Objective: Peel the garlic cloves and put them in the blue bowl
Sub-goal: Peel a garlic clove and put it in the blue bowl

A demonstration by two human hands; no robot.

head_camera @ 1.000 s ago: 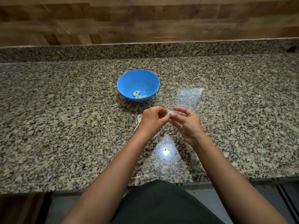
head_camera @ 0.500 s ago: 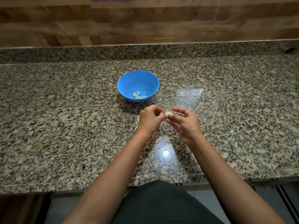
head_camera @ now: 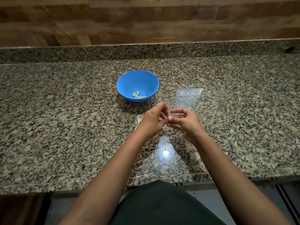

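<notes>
Mid-task: blue bowl (head_camera: 129, 82), upper centre, holds few peeled cloves (head_camera: 138, 95). Frame centre: left hand (head_camera: 152, 121) and right hand (head_camera: 185, 124) both pinch garlic clove (head_camera: 170, 118) at fingertips (barely visible), peel not yet off. Skin scraps (head_camera: 139, 119) just left of hands.

Both bare forearms come in from the lower edge, the left from 7 o'clock and the right from 5 o'clock, converging near the centre. The left hand (head_camera: 152, 121) sits at 9 o'clock of the right hand (head_camera: 186, 125). Both curl their fingers, and the tips meet to pinch a small garlic clove (head_camera: 170, 117).
</notes>
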